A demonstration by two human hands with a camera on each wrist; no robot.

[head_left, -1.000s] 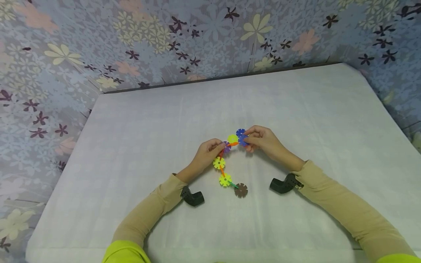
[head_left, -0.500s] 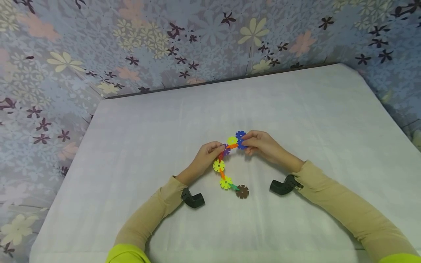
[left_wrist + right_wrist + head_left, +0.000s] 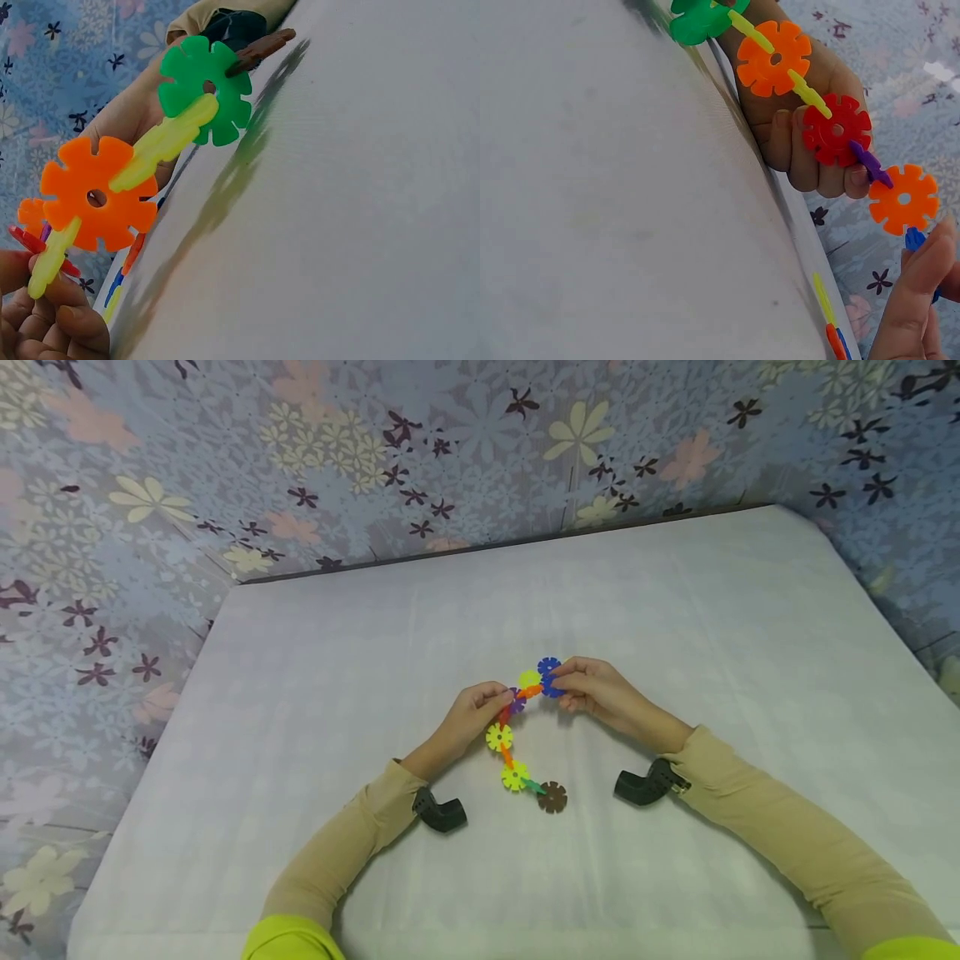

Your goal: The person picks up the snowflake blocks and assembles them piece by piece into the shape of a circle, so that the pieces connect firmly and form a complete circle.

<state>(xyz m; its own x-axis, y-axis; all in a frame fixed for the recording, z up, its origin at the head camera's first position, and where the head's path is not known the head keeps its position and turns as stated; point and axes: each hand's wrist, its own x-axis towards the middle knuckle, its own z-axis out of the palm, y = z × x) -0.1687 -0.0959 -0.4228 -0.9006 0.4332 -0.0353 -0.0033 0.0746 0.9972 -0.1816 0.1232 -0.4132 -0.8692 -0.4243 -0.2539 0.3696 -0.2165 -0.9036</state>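
Note:
A chain of slotted flower-shaped plastic discs hangs in an arc between both hands. From its lower end it runs through a brown disc, a green disc, a yellow disc, an orange disc, another yellow disc, a red disc, a purple disc, an orange disc and a blue disc. My left hand pinches the chain near the purple disc. The right hand pinches the blue disc at the upper end, partly covering it.
Just beyond the chain, a loose yellow disc and another blue disc lie on the white-covered table. An orange disc lies beside them. Black wrist devices hang below both cuffs. Flower-patterned walls border the table.
Over the first half second the view shifts slightly, and the brown end of the chain swings a little. Both hands keep their grip on the same discs.

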